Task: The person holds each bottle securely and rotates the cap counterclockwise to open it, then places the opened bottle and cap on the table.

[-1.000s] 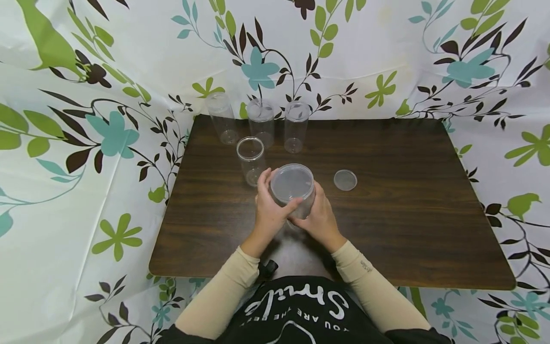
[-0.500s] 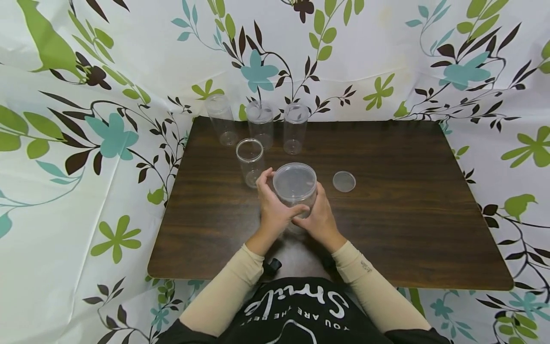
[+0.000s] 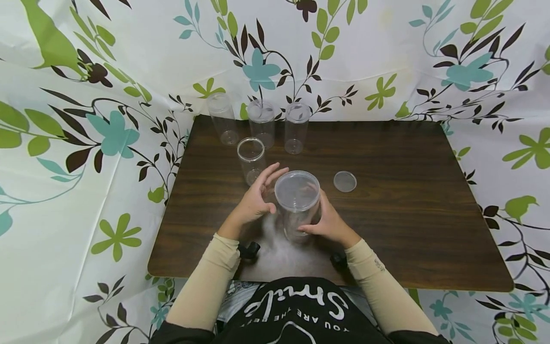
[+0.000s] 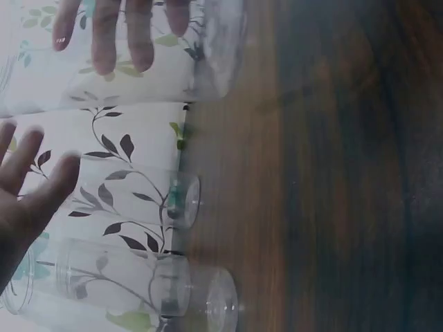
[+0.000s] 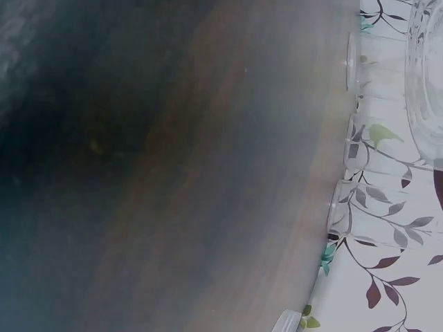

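A clear plastic jar with a lid on top is held upright close over the table by my right hand. Its thumb lies across the jar's front, and the fingers show through the clear wall in the left wrist view. My left hand is to the left of the jar, apart from it, with fingers spread and thumb out. In the right wrist view only part of the jar shows at the upper right; the right hand itself is out of that frame.
An open clear jar stands behind the left hand. Three lidded jars line the back edge: left, middle and right. A loose round lid lies flat to the right on the wooden table.
Both hands held the jar before; the left hand has let go and moved left with its fingers opened. The jar has come down slightly, and the right hand still grips it.
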The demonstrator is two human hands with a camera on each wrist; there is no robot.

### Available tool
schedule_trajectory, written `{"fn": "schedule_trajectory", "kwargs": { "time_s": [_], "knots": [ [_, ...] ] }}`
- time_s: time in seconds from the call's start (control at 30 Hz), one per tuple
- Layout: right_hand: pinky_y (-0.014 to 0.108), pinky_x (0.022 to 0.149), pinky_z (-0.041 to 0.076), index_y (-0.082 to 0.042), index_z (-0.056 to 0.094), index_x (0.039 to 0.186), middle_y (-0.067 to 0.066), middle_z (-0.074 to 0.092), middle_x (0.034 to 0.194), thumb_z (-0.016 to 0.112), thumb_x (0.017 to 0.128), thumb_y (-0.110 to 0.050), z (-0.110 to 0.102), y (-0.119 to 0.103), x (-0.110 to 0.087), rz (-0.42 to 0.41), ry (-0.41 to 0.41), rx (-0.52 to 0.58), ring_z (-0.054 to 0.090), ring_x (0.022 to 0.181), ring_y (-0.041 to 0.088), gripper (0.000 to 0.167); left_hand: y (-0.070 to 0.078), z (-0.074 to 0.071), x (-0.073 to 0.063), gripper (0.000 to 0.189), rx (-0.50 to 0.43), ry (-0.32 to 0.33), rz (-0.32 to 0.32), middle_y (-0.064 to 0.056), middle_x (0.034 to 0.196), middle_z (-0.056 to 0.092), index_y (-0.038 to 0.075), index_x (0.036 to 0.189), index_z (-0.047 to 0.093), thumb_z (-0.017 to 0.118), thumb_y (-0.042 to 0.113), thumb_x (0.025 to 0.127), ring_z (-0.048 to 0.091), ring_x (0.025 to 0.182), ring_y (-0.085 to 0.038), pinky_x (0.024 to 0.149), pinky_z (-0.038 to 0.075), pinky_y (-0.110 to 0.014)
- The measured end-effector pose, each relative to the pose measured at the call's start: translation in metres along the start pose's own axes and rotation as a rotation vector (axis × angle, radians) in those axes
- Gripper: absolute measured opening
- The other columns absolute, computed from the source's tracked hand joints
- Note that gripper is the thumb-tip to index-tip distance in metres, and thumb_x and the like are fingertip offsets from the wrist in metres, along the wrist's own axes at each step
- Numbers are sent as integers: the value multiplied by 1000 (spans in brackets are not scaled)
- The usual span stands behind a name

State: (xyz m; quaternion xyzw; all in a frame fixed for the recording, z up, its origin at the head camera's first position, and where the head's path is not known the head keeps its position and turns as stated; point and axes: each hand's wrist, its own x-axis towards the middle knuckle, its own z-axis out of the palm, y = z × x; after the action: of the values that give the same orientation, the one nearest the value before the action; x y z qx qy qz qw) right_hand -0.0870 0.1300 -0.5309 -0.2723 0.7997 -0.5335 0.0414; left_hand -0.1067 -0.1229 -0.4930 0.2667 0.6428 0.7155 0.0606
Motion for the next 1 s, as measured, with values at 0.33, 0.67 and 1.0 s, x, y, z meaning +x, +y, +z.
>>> {"fn": "schedule_trajectory", "kwargs": {
  "time_s": [0.33,0.67,1.0],
  "knots": [
    [57,115,29,-5,15,160,17,31,158,96,66,-9,3,0,1,-2,-13,-30,36,142,34,124,3,8,-1,118,208,71,-48,-21,145,53,-2,148,43,77,69,61,53,128,-33,104,43,-37],
    [56,109,38,-4,12,159,25,40,151,96,69,-20,16,6,1,24,165,-215,45,136,39,124,5,65,-2,99,558,512,-68,-9,139,54,5,141,44,97,41,65,50,128,-25,111,29,-52],
    [59,103,42,-2,15,156,30,43,147,95,66,-12,25,0,1,52,238,-218,50,128,46,121,0,85,-1,125,690,694,60,-15,130,40,9,144,29,94,64,52,38,121,-28,102,21,-55]
  ]
}}
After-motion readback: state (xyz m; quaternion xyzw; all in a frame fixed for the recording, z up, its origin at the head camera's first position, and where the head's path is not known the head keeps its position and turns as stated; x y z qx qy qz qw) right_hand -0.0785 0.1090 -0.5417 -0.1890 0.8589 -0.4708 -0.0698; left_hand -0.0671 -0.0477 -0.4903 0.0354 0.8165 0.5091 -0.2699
